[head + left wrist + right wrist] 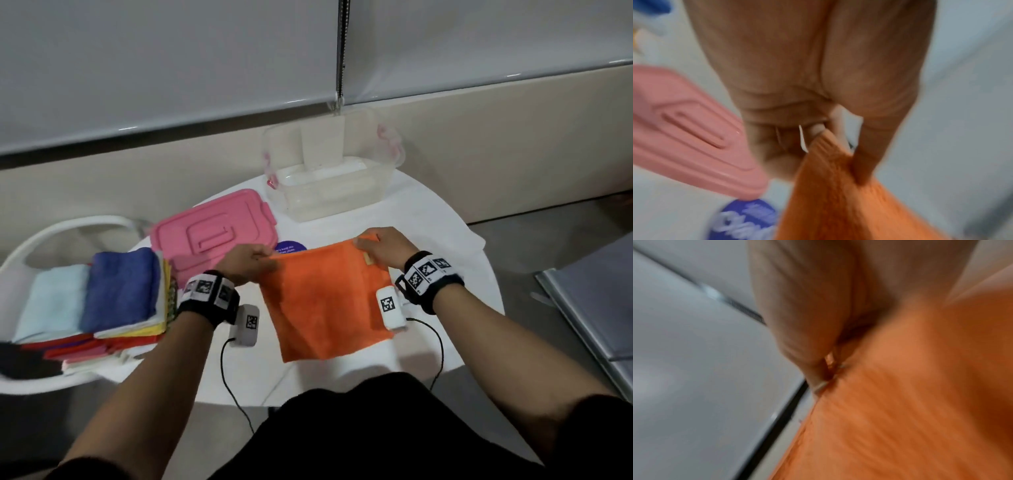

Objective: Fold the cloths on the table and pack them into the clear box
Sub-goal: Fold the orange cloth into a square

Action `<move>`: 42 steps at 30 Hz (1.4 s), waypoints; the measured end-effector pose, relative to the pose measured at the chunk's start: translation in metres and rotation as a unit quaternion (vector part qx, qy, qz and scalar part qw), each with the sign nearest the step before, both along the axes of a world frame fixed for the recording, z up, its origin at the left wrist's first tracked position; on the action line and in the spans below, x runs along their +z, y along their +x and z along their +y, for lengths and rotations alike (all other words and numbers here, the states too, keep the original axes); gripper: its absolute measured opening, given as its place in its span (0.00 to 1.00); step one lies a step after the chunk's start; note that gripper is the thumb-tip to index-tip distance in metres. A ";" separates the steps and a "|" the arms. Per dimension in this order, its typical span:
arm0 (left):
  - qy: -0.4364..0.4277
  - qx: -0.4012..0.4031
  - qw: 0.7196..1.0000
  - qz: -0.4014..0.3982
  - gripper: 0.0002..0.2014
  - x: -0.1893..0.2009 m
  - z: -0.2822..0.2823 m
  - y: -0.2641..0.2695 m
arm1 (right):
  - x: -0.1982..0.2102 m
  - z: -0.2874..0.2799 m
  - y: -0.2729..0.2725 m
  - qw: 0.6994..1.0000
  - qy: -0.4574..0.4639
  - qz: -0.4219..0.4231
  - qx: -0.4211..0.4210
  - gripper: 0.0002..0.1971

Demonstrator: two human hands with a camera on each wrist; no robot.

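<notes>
The left hand (247, 262) and right hand (383, 248) each pinch a far corner of the orange cloth (325, 298), thumb against curled fingers, holding its top edge stretched between them. The left wrist view shows that corner bunched between thumb and fingertips; the right wrist view is blurred, but the cloth runs tight into the grip there too. The cloth hangs from the hands over the white counter (445, 240), and whether its lower edge touches the surface cannot be told. It looks soft and plush, one layer, roughly square, with a small tag near the right hand.

Beyond the hands the clear box (329, 192) stands at the far edge of the counter, open and seemingly with no cloths in it; its pink lid (212, 233) lies beside it to the left. A stack of cloths (102, 301) in many colours waits on a chair at the left. By my reading the task has barely begun: this cloth is unfolded, nothing is packed, and the whole stack remains.
</notes>
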State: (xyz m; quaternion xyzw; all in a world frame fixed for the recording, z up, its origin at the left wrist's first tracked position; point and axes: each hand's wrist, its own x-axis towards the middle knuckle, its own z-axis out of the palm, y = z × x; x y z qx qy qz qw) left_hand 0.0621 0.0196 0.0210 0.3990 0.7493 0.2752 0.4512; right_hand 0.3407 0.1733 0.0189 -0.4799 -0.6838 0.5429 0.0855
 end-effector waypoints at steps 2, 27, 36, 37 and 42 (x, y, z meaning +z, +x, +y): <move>0.000 0.007 0.989 0.146 0.08 -0.032 -0.006 0.002 | -0.025 -0.008 -0.005 0.998 0.051 -0.041 -0.004 0.08; -0.128 0.075 0.960 0.239 0.26 -0.109 -0.059 0.045 | -0.103 -0.084 0.021 0.955 0.234 -0.175 0.055 0.12; -0.154 0.113 0.969 0.155 0.24 -0.125 -0.039 0.061 | -0.109 -0.100 -0.001 0.887 0.191 -0.367 0.206 0.28; -0.139 0.142 0.973 0.118 0.24 -0.126 -0.041 0.064 | -0.108 -0.099 -0.001 0.894 0.182 -0.364 0.186 0.24; -0.094 0.251 0.963 -0.022 0.29 -0.121 -0.056 0.071 | -0.114 -0.098 0.000 0.897 0.258 -0.322 0.160 0.23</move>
